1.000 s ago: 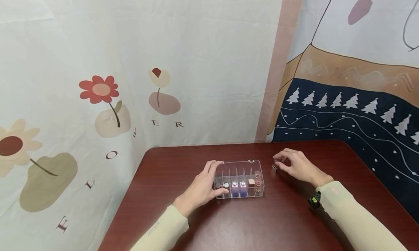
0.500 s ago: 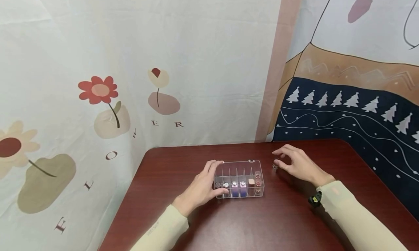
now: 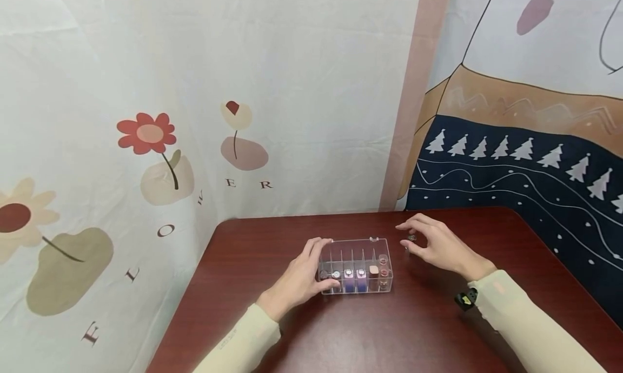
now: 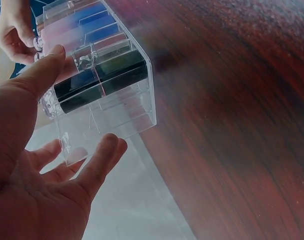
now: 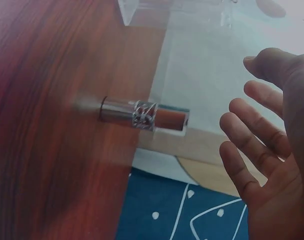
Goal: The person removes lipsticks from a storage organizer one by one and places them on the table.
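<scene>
A clear divided lipstick organizer (image 3: 356,257) lies on the table, with lipsticks and small tubes in its slots. My left hand (image 3: 302,278) holds its left end, thumb at the front and fingers at the back. Two purple-blue tubes (image 3: 355,284) stand in middle slots; a dark tube (image 4: 101,80) shows close to my left thumb in the left wrist view. To the right of the organizer, a lipstick (image 5: 144,116) with a silver base, patterned band and clear top stands upright on the table. Around it but apart, my right hand (image 3: 438,243) has its fingers spread.
The reddish-brown wooden table (image 3: 350,335) bears the organizer and the lone lipstick. Behind it hangs a pale cloth (image 3: 311,92) with flowers and letters; a dark blue cloth (image 3: 525,184) with white trees hangs at the right.
My right hand's fingers have spread apart and let go of the lipstick, and the hand has shifted slightly up and left. The left hand and organizer have not moved.
</scene>
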`<control>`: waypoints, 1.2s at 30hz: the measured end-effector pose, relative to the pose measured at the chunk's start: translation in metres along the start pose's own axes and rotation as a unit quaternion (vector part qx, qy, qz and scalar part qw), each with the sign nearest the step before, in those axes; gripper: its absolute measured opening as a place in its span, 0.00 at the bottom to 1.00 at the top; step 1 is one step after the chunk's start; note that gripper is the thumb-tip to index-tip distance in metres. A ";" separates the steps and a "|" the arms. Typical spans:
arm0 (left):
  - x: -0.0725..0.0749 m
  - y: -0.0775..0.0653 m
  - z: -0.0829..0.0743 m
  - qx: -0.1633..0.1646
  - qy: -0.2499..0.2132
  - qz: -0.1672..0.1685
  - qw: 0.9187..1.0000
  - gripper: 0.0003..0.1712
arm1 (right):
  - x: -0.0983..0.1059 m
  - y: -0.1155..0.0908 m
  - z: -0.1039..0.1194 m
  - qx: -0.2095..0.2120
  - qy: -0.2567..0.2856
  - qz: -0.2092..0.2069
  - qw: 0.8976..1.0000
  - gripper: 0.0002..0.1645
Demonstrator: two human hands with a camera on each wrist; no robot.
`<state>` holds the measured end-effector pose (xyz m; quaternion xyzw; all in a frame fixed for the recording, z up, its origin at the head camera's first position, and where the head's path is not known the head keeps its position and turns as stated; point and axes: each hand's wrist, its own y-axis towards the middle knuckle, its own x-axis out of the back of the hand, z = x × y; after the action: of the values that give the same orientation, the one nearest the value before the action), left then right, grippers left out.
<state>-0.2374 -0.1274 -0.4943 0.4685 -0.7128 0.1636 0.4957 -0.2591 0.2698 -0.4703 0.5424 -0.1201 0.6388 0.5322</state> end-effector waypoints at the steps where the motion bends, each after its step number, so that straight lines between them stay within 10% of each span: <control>1: 0.000 0.000 0.000 0.001 0.000 0.000 1.000 0.59 | 0.000 0.001 0.002 0.003 0.000 0.002 1.000 0.25; 36: 0.000 -0.001 -0.002 0.010 -0.010 -0.001 1.000 0.59 | -0.009 0.016 0.035 0.131 -0.065 0.081 0.986 0.18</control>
<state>-0.2353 -0.1264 -0.4933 0.4757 -0.7155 0.1658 0.4840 -0.2533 0.2329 -0.4576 0.6359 -0.1133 0.6537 0.3942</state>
